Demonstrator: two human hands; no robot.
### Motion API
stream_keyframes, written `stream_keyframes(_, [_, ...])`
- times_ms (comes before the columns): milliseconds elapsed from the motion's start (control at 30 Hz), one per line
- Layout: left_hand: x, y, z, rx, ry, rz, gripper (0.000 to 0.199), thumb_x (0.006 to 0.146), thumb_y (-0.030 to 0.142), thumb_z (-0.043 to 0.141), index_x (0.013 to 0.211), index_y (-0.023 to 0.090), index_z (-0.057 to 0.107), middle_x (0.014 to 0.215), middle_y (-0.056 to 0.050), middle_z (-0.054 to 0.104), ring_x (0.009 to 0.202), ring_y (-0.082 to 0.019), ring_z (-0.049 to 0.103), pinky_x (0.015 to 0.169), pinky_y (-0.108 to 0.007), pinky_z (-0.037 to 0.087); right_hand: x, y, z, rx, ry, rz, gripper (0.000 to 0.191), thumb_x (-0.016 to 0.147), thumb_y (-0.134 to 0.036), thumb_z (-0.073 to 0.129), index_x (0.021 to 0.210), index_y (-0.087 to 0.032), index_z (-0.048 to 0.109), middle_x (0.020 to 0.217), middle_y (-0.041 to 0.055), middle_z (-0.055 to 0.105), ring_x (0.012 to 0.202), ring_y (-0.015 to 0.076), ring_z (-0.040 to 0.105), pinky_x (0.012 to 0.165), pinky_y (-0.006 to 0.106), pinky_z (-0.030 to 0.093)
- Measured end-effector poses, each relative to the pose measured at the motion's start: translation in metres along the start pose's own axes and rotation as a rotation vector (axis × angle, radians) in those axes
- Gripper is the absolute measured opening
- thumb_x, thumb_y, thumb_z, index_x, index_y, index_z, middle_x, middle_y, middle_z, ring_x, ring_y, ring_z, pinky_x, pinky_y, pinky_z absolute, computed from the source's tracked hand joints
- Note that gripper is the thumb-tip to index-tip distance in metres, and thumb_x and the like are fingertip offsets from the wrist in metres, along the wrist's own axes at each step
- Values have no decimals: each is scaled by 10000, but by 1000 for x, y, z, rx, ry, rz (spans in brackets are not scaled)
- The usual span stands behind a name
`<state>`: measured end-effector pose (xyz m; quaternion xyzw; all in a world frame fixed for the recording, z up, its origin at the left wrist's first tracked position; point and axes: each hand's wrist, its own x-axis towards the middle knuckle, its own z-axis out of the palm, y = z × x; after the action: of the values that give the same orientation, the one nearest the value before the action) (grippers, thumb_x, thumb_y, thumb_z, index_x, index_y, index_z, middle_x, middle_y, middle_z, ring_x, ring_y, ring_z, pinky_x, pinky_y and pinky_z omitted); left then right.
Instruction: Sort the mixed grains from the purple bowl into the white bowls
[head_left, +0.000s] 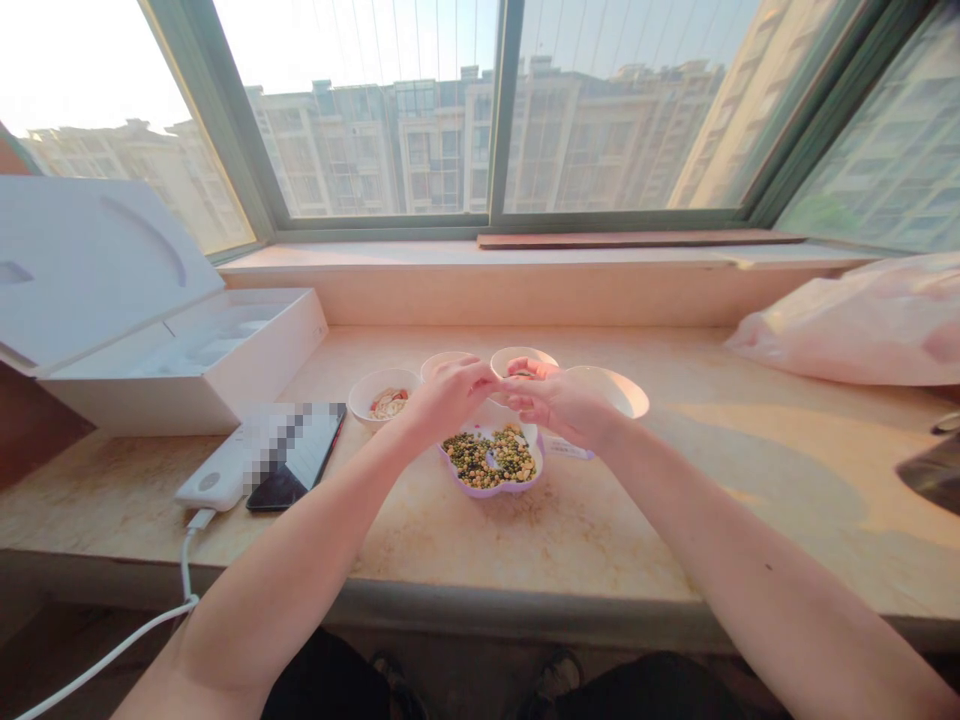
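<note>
My left hand [459, 392] and my right hand [553, 400] meet above the back of a purple-rimmed tray [491, 490], fingertips close together. The tray holds mixed green and yellow beans. Behind the hands stand a white bowl [444, 362] and another white bowl [523, 352], both partly hidden. To the left, a white bowl [362, 398] contains pale and reddish pieces. A wider white bowl [634, 395] sits beyond my right wrist. The left fingers are bent together; whatever they hold is too small to tell. My right fingers are curved and somewhat apart, with nothing visible in them.
An open white box [262, 345] stands at the left. In front of it lie a white power bank [214, 485] with a cable and a black phone [281, 490]. A plastic bag [862, 325] rests at the right, below the window.
</note>
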<state>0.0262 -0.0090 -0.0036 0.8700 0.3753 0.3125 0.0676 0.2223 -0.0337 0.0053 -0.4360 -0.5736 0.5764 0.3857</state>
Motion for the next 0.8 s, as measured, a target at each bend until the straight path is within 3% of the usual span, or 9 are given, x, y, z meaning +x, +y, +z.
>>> stream_keyframes(133, [0,-10,-6,84,18,-139,287,1017,214,493,944,200,770,1021,-67,746,919,-186,677,863,-319,507,-3,1,3,-455,93,-120,180,847,-279,697,968,-222,576,946,46,676,760,167,611,653,302,478])
stream_keyframes(267, [0,-21,-9,202,-13,-257,310,985,185,485,931,188,790,1014,-90,745,910,-216,686,852,-332,510,-5,7,6,-836,-88,-257,104,835,-125,605,891,-207,637,862,39,709,818,188,651,752,316,485])
stream_keyframes(400, [-1,-27,-8,257,-78,-284,324,966,182,481,899,183,797,1002,-104,746,912,-235,689,865,-337,520,-4,14,9,-938,-261,-246,134,834,-118,576,865,-211,668,848,29,727,774,181,648,695,299,457])
stream_keyframes(600, [-4,-33,-3,211,-69,-280,386,962,128,429,1069,172,797,1140,-113,730,1006,-225,691,933,-330,517,-4,15,14,-980,-262,-221,173,840,-110,559,895,-209,691,883,28,746,775,179,650,675,293,437])
stream_keyframes(800, [-2,-26,-4,217,-88,-285,360,957,133,464,1101,196,787,1175,-95,720,1005,-228,691,938,-343,517,-2,17,17,-1051,-245,-245,222,826,-67,560,919,-212,700,890,29,751,773,185,653,664,296,431])
